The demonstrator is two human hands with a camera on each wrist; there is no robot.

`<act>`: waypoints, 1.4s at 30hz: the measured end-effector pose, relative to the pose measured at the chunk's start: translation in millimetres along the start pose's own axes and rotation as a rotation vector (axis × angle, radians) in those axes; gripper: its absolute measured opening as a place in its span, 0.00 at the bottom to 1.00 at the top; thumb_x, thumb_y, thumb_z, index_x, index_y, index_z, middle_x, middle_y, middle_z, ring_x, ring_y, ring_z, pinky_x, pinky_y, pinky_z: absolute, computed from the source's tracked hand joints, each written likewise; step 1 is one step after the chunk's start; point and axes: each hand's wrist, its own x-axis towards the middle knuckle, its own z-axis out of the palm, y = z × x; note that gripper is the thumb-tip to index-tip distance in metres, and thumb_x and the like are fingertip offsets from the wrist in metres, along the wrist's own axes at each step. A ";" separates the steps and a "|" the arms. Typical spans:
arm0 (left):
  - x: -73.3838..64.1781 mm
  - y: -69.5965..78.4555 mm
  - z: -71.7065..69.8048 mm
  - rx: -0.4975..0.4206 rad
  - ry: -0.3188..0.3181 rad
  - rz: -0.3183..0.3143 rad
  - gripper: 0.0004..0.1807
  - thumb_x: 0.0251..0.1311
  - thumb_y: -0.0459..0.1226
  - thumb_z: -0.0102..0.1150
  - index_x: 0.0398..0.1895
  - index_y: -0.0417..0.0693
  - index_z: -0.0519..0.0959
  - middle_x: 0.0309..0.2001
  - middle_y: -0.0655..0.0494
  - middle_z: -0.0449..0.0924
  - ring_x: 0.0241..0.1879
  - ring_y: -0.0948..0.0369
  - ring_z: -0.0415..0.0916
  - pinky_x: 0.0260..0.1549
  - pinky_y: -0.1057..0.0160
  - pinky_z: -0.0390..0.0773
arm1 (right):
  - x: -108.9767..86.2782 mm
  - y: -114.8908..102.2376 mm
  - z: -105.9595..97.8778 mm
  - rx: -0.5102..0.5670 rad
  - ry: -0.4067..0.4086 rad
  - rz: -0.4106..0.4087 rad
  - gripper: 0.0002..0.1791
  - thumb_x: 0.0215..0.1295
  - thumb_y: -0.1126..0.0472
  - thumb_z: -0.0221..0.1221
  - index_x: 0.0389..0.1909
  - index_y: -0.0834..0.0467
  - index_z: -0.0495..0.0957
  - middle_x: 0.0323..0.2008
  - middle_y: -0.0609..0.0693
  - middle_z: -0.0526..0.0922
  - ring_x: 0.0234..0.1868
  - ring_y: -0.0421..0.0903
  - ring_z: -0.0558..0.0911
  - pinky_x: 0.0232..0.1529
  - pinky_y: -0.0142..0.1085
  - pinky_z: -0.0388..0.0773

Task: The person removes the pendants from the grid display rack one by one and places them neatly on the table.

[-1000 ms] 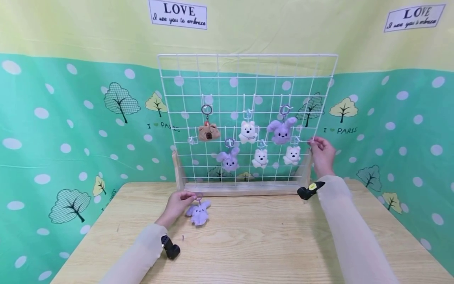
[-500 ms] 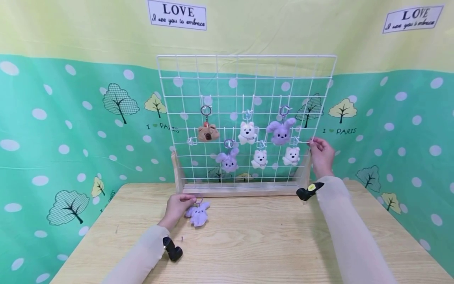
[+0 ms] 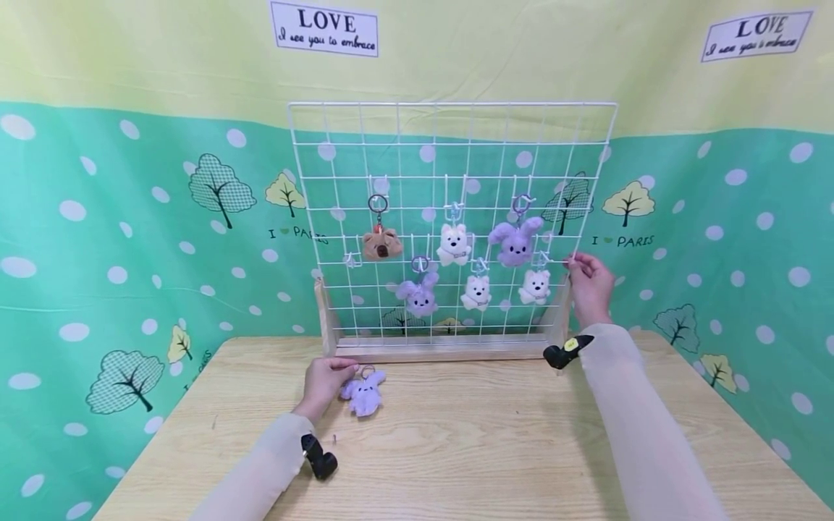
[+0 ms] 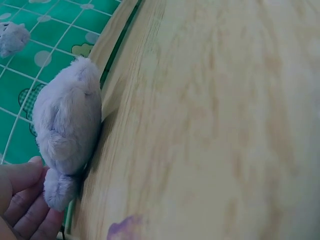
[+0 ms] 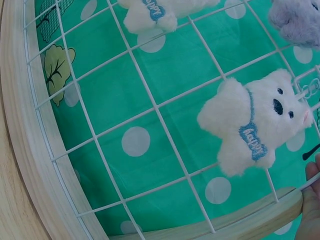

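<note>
My left hand (image 3: 326, 383) pinches a purple plush bunny keychain (image 3: 365, 396) at its upper left, low over the table. In the left wrist view the bunny's furry back (image 4: 67, 117) hides part of the fingers, so the exact hold cannot be told. My right hand (image 3: 591, 288) grips the right edge wire of a white grid panel (image 3: 453, 103). From the panel's hooks hang a brown plush keychain (image 3: 381, 244), two purple bunnies (image 3: 516, 242) and several white bear keychains (image 3: 454, 244). In the right wrist view a white bear (image 5: 255, 125) hangs beside the right fingers.
A wooden base (image 3: 443, 352) holds the panel upright at the back of the wooden table (image 3: 456, 441). One hook (image 3: 352, 259) at the panel's lower left bears no toy. A tiny purple piece (image 3: 335, 438) lies near the left wrist. A patterned curtain (image 3: 130, 224) stands behind.
The bunny's ring has tipped down from upright beside my left fingertips. My left hand has barely shifted. The right hand keeps its grip on the panel's edge.
</note>
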 end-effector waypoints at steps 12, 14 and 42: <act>-3.1 38.2 -16.2 -0.082 -0.003 0.038 0.10 0.55 0.35 0.65 0.39 0.40 0.84 0.38 0.46 0.85 0.37 0.54 0.82 0.35 0.62 0.80 | 1.8 1.3 1.1 -0.017 -0.009 -0.003 0.18 0.67 0.58 0.55 0.56 0.59 0.73 0.57 0.57 0.75 0.54 0.43 0.77 0.61 0.35 0.68; -2.1 52.1 -22.8 -0.095 -0.009 0.040 0.11 0.55 0.36 0.65 0.40 0.41 0.84 0.39 0.47 0.85 0.38 0.54 0.82 0.38 0.60 0.80 | 1.8 0.6 1.4 -0.017 -0.012 -0.004 0.18 0.67 0.59 0.55 0.56 0.59 0.72 0.57 0.57 0.75 0.55 0.43 0.76 0.61 0.35 0.68; 38.5 237.0 -63.2 -0.264 0.139 0.301 0.18 0.55 0.44 0.66 0.47 0.45 0.82 0.45 0.53 0.83 0.45 0.62 0.79 0.49 0.64 0.75 | -3.5 -0.8 -1.3 -0.111 -0.019 -0.034 0.19 0.69 0.57 0.53 0.58 0.60 0.70 0.57 0.56 0.75 0.55 0.42 0.76 0.59 0.33 0.69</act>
